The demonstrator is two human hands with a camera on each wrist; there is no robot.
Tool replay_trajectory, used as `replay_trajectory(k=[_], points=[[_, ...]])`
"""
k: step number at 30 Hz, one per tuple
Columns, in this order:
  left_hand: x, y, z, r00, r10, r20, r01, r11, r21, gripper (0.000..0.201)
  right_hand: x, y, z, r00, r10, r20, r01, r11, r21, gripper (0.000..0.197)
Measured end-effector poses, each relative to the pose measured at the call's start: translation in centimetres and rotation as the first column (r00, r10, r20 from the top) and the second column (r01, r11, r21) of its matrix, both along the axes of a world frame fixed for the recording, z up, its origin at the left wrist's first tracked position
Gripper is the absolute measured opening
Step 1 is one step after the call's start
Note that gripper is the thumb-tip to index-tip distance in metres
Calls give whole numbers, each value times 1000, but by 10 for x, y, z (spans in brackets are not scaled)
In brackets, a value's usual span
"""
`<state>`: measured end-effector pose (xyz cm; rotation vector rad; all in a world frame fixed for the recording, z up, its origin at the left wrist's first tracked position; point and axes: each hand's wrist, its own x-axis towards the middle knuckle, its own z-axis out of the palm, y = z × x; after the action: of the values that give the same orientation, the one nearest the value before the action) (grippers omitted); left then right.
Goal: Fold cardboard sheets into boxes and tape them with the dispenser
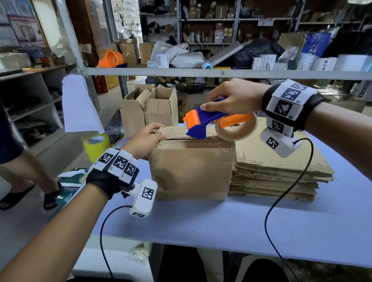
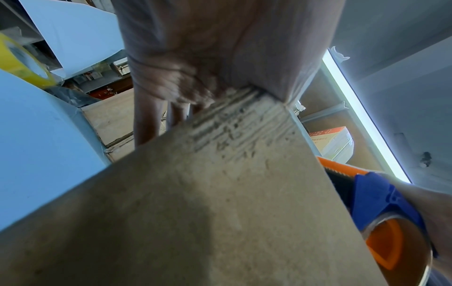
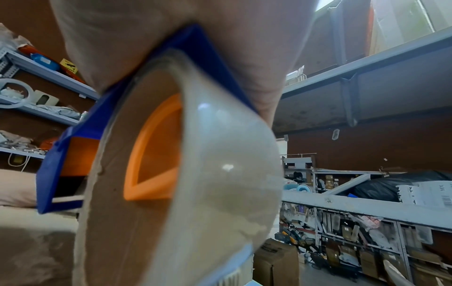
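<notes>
A folded cardboard box (image 1: 191,171) stands on the blue table (image 1: 230,223) with its top flaps closed along a seam. My left hand (image 1: 145,139) grips the box's top left corner (image 2: 244,120), fingers curled over the far edge. My right hand (image 1: 232,98) holds the blue and orange tape dispenser (image 1: 203,122) by its handle, its front end resting on the top seam near the middle. The clear tape roll (image 3: 195,174) fills the right wrist view. The dispenser (image 2: 381,209) shows at the box's right edge in the left wrist view.
A stack of flat cardboard sheets (image 1: 277,163) lies right of the box. Two open boxes (image 1: 152,108) stand beyond the table's far edge. A yellow tape roll (image 1: 96,146) sits at left. A person's legs (image 1: 18,174) stand at far left. A grey shelf rail (image 1: 220,72) crosses overhead.
</notes>
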<state>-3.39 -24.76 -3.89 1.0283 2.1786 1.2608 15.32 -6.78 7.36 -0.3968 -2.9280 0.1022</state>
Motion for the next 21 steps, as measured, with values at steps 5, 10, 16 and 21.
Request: replay_trajectory(k=[5, 10, 16, 21], points=[[1, -1, 1, 1000, -2, -7, 2, 1000, -12, 31, 9, 3, -2, 1000, 27, -8, -27, 999, -31, 32], [2, -1, 2, 1000, -12, -24, 12, 1000, -13, 31, 12, 1, -1, 999, 46, -26, -47, 998, -47, 35], [4, -2, 4, 1000, -15, 3, 15, 1000, -20, 32, 13, 5, -2, 999, 49, -12, -50, 999, -20, 29], [3, -2, 2, 1000, -19, -13, 19, 1000, -17, 31, 26, 16, 0, 1000, 12, 4, -13, 999, 33, 36]])
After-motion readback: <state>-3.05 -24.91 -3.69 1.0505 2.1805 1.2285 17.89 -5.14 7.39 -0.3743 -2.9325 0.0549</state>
